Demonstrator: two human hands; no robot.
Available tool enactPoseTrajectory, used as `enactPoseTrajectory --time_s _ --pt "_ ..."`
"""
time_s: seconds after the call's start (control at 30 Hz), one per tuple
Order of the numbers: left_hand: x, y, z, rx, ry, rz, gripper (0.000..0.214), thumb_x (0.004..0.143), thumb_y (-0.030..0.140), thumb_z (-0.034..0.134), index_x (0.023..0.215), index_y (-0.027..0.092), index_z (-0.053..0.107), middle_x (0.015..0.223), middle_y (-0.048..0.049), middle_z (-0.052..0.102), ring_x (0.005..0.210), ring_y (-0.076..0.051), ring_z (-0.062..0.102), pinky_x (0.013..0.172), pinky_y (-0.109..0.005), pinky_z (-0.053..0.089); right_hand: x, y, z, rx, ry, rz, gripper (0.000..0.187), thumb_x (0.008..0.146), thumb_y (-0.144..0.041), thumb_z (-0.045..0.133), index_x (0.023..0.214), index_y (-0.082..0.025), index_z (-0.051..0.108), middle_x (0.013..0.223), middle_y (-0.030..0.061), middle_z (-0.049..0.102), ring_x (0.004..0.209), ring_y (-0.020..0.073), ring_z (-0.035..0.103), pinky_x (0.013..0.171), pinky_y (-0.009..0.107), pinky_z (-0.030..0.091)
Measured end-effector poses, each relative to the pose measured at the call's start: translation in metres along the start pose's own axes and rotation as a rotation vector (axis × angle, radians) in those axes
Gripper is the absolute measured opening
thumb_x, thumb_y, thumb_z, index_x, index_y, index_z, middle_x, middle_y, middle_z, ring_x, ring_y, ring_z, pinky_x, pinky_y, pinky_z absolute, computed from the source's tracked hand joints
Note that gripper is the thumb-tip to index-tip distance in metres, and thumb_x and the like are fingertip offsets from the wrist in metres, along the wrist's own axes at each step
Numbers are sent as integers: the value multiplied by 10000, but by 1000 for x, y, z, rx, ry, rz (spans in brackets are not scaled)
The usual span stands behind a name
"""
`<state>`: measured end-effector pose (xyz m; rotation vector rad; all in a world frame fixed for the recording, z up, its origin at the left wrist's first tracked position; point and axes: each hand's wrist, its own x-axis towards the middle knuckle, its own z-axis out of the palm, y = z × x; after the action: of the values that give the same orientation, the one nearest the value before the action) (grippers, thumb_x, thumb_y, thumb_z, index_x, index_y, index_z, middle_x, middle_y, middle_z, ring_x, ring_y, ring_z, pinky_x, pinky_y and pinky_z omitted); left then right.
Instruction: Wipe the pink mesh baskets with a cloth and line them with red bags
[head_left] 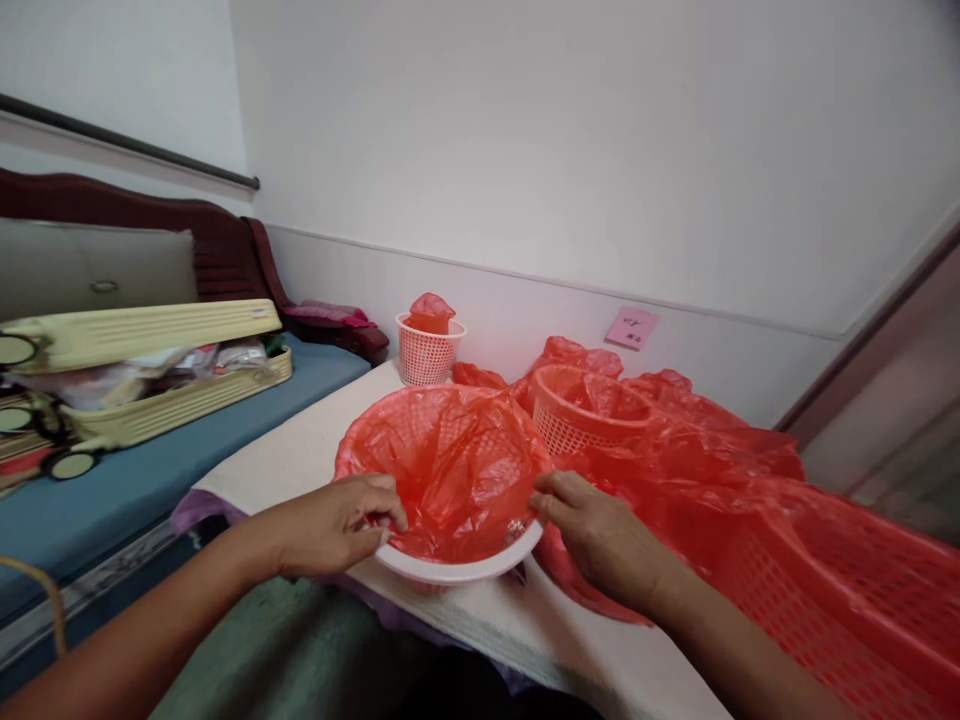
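Note:
A round plastic basket [457,573] with a white rim stands near the table's front edge. Inside it lies a thin red plastic bag [457,480], folded over the far part of the rim, while the near rim is bare. At the front left of the rim, my left hand [341,525] is closed, pinching the bag's edge. My right hand [585,525] pinches the bag at the right side of the rim, its fingertips partly hidden. The basket's lower part is mostly out of sight.
Behind stands a small white basket [426,357] with a red bag. More red-lined baskets [570,430] crowd the right side of the cloth-covered table [300,435]. A partly open, filled yellow suitcase [172,405] lies on a blue seat at left. A pink note [631,328] is on the wall.

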<state>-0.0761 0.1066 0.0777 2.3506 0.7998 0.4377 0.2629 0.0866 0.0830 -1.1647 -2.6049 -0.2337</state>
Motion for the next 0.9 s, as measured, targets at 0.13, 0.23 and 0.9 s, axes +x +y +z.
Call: enactPoseTrajectory --time_s 0.13,0.23,0.9 --pt "0 2 1 10 -5 -5 168 891 218 499 948 214 657 908 -24 573 866 -180 539 817 -298 389 -4 4 -5 184 -7 7 269 932 -105 345 921 -196 597 925 77 603 821 193 582 737 341 507" --pt "-1 -1 1 -5 -13 -18 122 889 233 507 841 199 615 871 -14 556 830 -173 522 782 -294 381 -8 10 -7 257 15 -6 220 976 -164 358 869 -209 545 884 47 569 791 165 559 728 307 488" --pt "-4 -5 5 -77 79 5 109 905 247 518 850 203 601 838 18 519 784 -135 493 741 -256 366 -16 14 12 286 236 73 156 967 -147 419 864 -218 512 833 25 542 772 154 536 704 291 460"
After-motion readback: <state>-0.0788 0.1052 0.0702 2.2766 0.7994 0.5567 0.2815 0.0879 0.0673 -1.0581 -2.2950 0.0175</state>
